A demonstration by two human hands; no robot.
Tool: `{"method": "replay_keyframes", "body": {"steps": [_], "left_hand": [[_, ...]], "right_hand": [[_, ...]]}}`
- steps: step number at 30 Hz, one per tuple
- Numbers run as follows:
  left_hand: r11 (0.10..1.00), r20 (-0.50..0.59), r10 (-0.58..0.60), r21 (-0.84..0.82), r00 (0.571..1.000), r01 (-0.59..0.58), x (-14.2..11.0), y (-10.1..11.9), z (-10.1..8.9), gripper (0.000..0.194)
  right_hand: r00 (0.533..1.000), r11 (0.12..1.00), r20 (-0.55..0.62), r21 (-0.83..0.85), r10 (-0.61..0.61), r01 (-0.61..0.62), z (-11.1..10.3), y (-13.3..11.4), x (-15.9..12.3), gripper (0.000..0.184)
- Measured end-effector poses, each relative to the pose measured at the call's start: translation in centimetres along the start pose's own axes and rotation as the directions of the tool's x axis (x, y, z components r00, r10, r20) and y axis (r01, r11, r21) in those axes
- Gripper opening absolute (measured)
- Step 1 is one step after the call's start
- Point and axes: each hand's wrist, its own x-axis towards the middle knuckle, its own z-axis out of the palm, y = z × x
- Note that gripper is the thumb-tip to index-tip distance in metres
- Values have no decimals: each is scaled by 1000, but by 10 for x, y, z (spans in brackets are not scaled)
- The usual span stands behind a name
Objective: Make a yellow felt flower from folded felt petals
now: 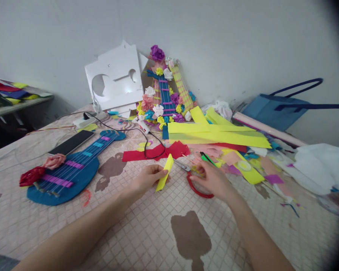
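Observation:
My left hand (154, 175) pinches a narrow folded piece of yellow crepe paper (166, 173) between thumb and fingers, above the table. To its right, my right hand (213, 180) has its curled fingers on a pair of red-handled scissors (201, 192). The scissors' metal blades point left, toward the yellow piece, and part of the handle is hidden by the fingers. Just beyond both hands lies red crepe paper (155, 153). A green-and-black object (206, 160), perhaps a marker, is partly behind my right hand.
A blue paper guitar (73, 169) with paper roses and a dark phone (72, 142) lie left. A glue gun (142, 126) with a black cord rests behind. Yellow crepe strips (220, 135) and scraps spread right. Flower-covered guitars (165, 94) and white foam board (118, 81) lean on the wall.

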Motion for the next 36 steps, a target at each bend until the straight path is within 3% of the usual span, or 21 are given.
{"method": "replay_keyframes", "body": {"steps": [5, 12, 17, 21, 24, 29, 32, 36], "left_hand": [[991, -2, -33, -130, 999, 33, 4, -1, -3, 38], [993, -10, -17, -115, 1000, 16, 5, 1, -7, 36], [992, -62, -12, -129, 998, 4, 4, 5, -9, 32], [992, -58, -11, -128, 998, 3, 3, 7, -9, 31], [991, -47, -17, -135, 999, 10, 4, 6, -9, 31], [991, -28, -33, -132, 999, 29, 6, 2, -10, 33], [990, -22, -37, -135, 999, 34, 6, 1, -10, 34], [989, -15, -40, -140, 999, 38, 5, 3, -8, 33]], "right_hand": [[995, 980, 86, -197, 59, -41, -15, 33, -5, 28], [990, 970, 134, -244, 38, -5, -12, 28, -5, 25], [975, 987, 218, -163, 46, -10, -46, 34, -9, 18], [958, 999, 283, -26, 48, -42, -76, 46, -14, 29], [971, 996, 226, -51, 83, -74, -89, 62, -17, 37], [983, 929, 6, -330, 182, -170, -93, 97, -16, 33], [974, 871, -28, -442, 225, -214, -86, 110, -13, 29], [964, 851, -38, -462, 262, -250, -79, 117, -9, 30]]}}
